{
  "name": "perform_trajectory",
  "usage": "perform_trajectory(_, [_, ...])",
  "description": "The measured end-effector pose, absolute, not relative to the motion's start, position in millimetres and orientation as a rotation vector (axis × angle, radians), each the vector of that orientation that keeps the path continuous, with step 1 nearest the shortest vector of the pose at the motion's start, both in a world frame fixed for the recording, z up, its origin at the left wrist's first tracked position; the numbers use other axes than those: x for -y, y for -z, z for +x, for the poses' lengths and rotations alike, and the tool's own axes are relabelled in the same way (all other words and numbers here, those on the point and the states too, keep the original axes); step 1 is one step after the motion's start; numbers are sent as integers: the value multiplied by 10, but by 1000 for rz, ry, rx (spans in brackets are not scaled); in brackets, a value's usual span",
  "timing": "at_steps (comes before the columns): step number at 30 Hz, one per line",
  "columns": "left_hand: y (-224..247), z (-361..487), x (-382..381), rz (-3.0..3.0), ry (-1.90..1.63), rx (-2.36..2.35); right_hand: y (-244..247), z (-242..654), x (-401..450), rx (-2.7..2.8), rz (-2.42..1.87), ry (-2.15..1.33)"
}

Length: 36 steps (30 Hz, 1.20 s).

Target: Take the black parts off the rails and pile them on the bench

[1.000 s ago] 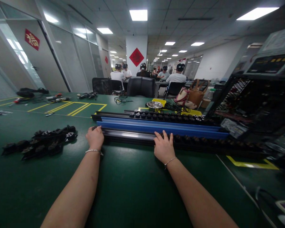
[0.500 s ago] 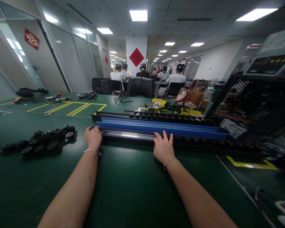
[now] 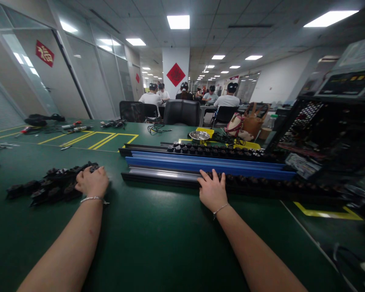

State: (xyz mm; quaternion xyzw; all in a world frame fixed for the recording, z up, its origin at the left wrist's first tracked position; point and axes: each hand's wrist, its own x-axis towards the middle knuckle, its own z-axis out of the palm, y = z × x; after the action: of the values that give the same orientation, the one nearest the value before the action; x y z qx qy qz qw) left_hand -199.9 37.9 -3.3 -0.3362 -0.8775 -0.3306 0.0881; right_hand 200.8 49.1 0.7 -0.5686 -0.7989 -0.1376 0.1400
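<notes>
On the green table at left lie rows of small black parts [image 3: 53, 184]. My left hand [image 3: 93, 181] is at their right end, its fingers curled round a black part [image 3: 93, 168]. Fingers spread, my right hand [image 3: 213, 190] rests on the near rail [image 3: 164, 173], a long silver and black channel. Black parts [image 3: 261, 180] line that rail to the right of my right hand. Behind it run a blue rail [image 3: 182, 162] and another black rail [image 3: 142, 148] with a row of black parts on it.
A metal bowl [image 3: 200, 135] and yellow trays [image 3: 246, 145] stand behind the rails. An open computer case [image 3: 328, 134] is at right. Tools [image 3: 76, 128] and cables [image 3: 158, 128] lie at the back. People sit at tables beyond a black chair [image 3: 182, 112].
My left hand has left the near rail's left end and moved left to the black parts, closing on one. My right hand stays on the rail. The view has shifted slightly.
</notes>
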Motion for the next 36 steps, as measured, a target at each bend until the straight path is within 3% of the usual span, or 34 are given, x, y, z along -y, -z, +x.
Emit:
perform_trajectory(5, [24,-1988,-328,-780,1020,2602,-24,2005,-466,2303,-1652,424])
perform_trajectory(16, [45,-2200,-217,-807,761,2644,-28,2005,-451,2280,-1711,411])
perform_trajectory(27, [69,-2409,-108,-640,980,2573,7,1979,-444,2202,-1743,410])
perform_trajectory(36, [-118,-1942,-219,-1078,1065,2153,-45,1942,-364,2030,-1865,516])
